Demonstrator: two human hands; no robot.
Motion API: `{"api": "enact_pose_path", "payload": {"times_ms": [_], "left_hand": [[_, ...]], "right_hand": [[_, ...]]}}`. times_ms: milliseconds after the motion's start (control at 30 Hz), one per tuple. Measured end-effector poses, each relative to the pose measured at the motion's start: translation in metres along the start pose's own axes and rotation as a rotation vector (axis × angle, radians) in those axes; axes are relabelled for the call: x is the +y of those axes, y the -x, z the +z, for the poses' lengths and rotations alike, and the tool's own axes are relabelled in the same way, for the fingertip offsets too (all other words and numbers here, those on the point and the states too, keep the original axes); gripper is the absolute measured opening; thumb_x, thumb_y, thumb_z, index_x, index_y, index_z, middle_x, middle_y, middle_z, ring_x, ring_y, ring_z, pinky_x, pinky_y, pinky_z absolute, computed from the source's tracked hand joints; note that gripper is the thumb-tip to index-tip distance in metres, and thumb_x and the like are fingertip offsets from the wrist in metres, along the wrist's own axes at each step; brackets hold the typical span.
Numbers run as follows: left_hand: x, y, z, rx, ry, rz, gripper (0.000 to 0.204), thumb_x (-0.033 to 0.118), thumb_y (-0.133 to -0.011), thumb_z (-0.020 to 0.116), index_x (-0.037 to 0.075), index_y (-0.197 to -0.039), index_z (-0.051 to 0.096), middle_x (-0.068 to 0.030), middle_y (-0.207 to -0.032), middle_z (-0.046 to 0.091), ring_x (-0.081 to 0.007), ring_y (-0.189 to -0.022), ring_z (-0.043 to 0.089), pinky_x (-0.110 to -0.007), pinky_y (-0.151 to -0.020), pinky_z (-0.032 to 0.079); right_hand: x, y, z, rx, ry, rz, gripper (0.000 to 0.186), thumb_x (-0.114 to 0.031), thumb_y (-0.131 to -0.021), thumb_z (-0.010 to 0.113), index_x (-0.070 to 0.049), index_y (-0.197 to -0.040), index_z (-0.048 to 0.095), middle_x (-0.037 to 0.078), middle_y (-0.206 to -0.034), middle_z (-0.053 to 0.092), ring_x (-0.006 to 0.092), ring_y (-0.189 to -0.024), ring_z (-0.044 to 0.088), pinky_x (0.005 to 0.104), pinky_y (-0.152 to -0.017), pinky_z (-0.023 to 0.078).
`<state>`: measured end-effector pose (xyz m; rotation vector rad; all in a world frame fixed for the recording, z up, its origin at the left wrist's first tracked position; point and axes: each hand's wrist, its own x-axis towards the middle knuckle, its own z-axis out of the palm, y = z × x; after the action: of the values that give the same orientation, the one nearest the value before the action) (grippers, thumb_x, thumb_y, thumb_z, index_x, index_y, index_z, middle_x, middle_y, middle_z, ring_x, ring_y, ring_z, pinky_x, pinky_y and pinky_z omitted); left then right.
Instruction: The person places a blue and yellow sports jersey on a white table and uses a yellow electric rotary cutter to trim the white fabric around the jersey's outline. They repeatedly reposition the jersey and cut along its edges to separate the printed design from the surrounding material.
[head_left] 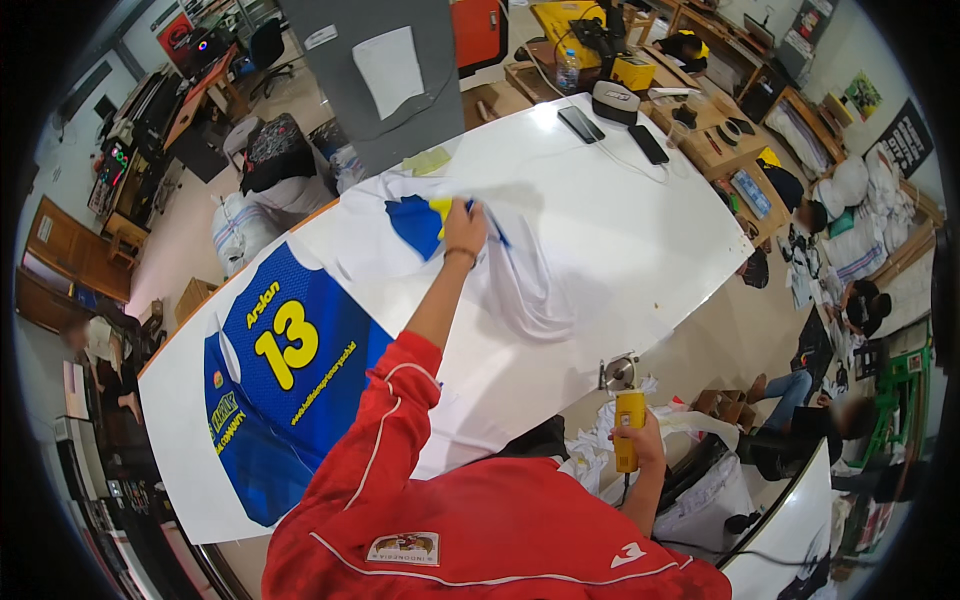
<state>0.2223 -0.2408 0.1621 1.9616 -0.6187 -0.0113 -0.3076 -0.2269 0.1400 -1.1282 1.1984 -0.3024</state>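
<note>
A: From my distant desk I ask you: what lies on the table point(650, 240)?

B: On its left part I see the jersey panels point(290, 390). To the right of them is the cloth point(530, 290), with the left hand point(465, 228) at its far part.

A: And at the far end?

B: There I find 2 phones point(580, 125), with 1 cap point(615, 103) between and slightly behind them.

A: Where is the cutter point(630, 430)?

B: In the right hand point(647, 440), at the table's near right edge; scraps point(585, 465) lie lower, near it.

A: Behind the table?

B: 1 pillar point(385, 70), with sacks point(243, 235) to its left.
</note>
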Motion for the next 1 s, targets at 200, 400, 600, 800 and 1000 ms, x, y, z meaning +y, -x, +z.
{"api": "enact_pose_path", "payload": {"times_ms": [200, 400, 600, 800, 1000], "left_hand": [[0.166, -0.076, 0.065, 0.000, 0.167, 0.269, 0.033, 0.027, -0.096, 0.063, -0.001, -0.114, 0.064, -0.0257, -0.112, 0.069, -0.0418, -0.109, 0.065, -0.046, -0.094, 0.050], [0.286, -0.087, 0.126, -0.189, 0.315, 0.396, 0.034, 0.029, -0.096, 0.067, 0.000, -0.114, 0.064, -0.0220, -0.110, 0.070, -0.0375, -0.105, 0.068, -0.041, -0.093, 0.052], [0.308, -0.050, 0.135, -0.704, 0.231, 0.451, 0.053, 0.043, -0.096, 0.070, 0.001, -0.128, 0.061, -0.0220, -0.126, 0.069, -0.0343, -0.111, 0.069, -0.039, -0.094, 0.054], [0.200, 0.048, 0.162, -1.093, 0.024, 0.516, 0.042, 0.041, -0.096, 0.072, 0.005, -0.117, 0.073, -0.0137, -0.112, 0.076, -0.0284, -0.104, 0.073, -0.038, -0.093, 0.056], [0.135, 0.220, 0.229, -1.417, -0.608, 0.424, 0.095, 0.058, -0.090, 0.067, 0.009, -0.162, 0.029, -0.0268, -0.168, 0.021, -0.0526, -0.148, 0.031, -0.059, -0.118, 0.035]], "right_hand": [[-0.025, -0.035, 0.008, -0.176, 0.005, -0.033, 0.058, 0.000, -0.069, 0.079, 0.001, -0.123, 0.058, 0.011, -0.097, 0.067, 0.0250, -0.080, 0.072, 0.0366, -0.074, 0.061], [-0.042, -0.081, 0.016, -0.283, 0.253, -0.097, 0.065, -0.016, -0.069, 0.085, 0.001, -0.126, 0.061, 0.013, -0.107, 0.070, 0.0254, -0.099, 0.069, 0.0367, -0.087, 0.056], [-0.082, -0.107, 0.044, -0.396, 0.582, -0.157, 0.065, -0.024, -0.069, 0.086, 0.002, -0.124, 0.062, 0.019, -0.107, 0.071, 0.0299, -0.101, 0.069, 0.0391, -0.089, 0.055], [-0.063, -0.144, 0.069, -0.511, 0.464, 0.056, 0.064, -0.025, -0.069, 0.087, 0.002, -0.122, 0.063, 0.017, -0.111, 0.073, 0.0327, -0.101, 0.070, 0.0404, -0.088, 0.055], [0.014, -0.188, 0.086, -0.415, 0.152, -0.333, 0.059, -0.022, -0.071, 0.085, 0.001, -0.121, 0.064, 0.017, -0.107, 0.073, 0.0312, -0.096, 0.071, 0.0426, -0.086, 0.057]]}}
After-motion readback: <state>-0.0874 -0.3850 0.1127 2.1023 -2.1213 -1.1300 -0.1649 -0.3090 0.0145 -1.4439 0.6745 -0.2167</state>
